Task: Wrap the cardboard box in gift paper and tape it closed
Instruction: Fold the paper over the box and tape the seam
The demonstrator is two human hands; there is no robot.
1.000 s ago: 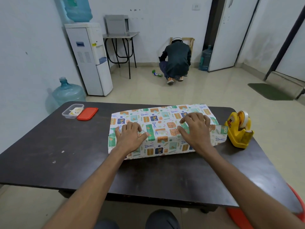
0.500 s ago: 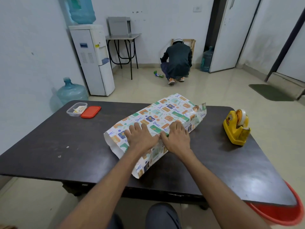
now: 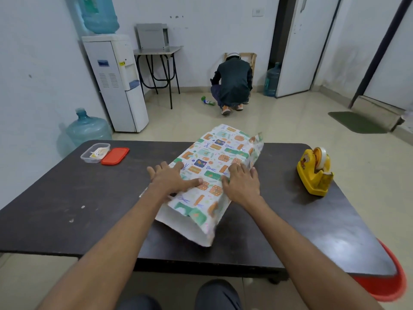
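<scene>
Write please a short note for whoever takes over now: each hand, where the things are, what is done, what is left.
Left hand: open, flat on the patterned gift paper. Right hand: open, pressing its top.
The paper is round the box, lying diagonally on the dark table; the box itself is hidden. The yellow tape dispenser stands apart, on the right.
Done: paper wrapped round. Left: fold the open ends, tape.
</scene>
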